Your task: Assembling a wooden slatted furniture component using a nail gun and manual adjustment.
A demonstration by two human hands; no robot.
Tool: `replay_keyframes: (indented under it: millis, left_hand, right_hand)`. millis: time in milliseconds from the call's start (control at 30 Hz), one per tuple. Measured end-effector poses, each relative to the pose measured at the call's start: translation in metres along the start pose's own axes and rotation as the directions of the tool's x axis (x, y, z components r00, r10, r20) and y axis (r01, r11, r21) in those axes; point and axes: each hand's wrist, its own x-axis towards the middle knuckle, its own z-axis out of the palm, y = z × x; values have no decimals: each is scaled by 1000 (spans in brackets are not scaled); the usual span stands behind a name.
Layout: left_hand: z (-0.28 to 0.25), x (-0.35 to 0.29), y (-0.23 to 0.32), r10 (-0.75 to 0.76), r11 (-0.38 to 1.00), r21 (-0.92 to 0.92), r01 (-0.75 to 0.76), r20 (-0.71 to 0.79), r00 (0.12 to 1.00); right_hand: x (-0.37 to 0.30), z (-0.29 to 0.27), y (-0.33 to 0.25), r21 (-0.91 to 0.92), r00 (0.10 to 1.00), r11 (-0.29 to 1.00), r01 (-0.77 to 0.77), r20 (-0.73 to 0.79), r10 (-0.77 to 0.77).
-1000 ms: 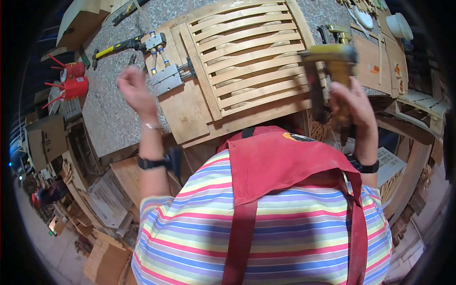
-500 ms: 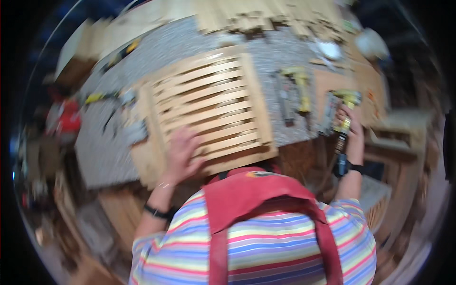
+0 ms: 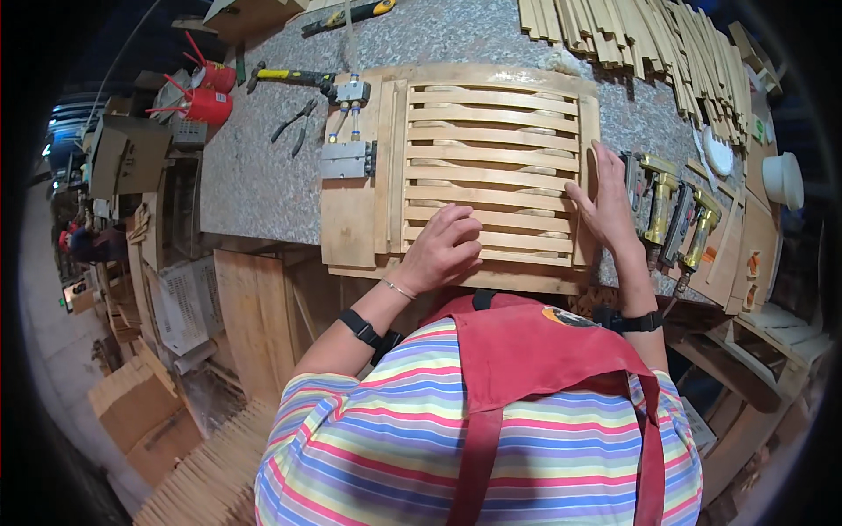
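A slatted wooden panel [image 3: 491,157] lies in a wooden jig [image 3: 349,228] on the speckled tabletop. My left hand [image 3: 445,250] rests at its near left part, fingers curled over the lower slats; whether they pinch anything is hidden. At the right side rail, my right hand [image 3: 607,206] lies with straight fingers along the edge and the thumb apart, reaching the slat ends. Just right of it are two nail guns with yellowish bodies, a nearer one [image 3: 699,230] and a farther one [image 3: 660,202], both out of my hands.
Left of the panel, a metal valve block [image 3: 346,160] with tubes sits on the jig, near pliers [image 3: 296,127] and a hammer [image 3: 294,77]. Red cans [image 3: 207,105] stand at the table's left edge. Many loose slats [image 3: 623,35] are piled at the far right. A white bowl [image 3: 783,181] is beyond.
My right hand has let go of a nail gun and moved left to the panel's right edge. My left hand has curled its fingers. The view has turned, and the panel appears farther right.
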Motion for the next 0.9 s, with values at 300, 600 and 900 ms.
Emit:
replay_keyframes:
  millis: [300,600,900]
  left_hand:
    - [2,0,-1,59,998,28,-57,-86,995]
    - [6,-5,-4,40,992,123,-29,-85,996]
    - [1,-3,10,22,1000,19,-20,-133,991]
  right_hand:
    - [50,-19,87,-259,971,965,-49,-240,-15]
    - [175,-7,38,-187,899,895,406,260,-353]
    - [167,-36,7,-255,855,817,518,177,-487]
